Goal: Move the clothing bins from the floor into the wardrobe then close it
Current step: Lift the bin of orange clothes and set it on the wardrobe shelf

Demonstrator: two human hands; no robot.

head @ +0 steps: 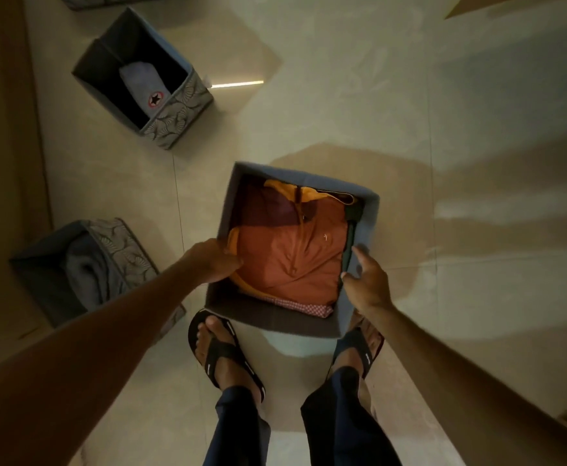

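A grey fabric bin [277,320] holding folded orange and maroon clothes is right in front of my feet. My left hand [216,258] grips the bin's left wall, fingers curled over the rim. My right hand [364,280] is on the bin's right wall with the thumb at the rim. Whether the bin rests on the floor or is lifted off it I cannot tell. A second grey bin [174,119] with a folded grey garment sits on the floor at upper left. A third bin [117,243] with grey cloth stands at the left.
A brown wooden panel [3,146] runs down the left edge. A corner of another patterned bin [83,0] shows at the top left. My sandalled feet [221,351] stand on the pale tiled floor [410,95] just behind the held bin.
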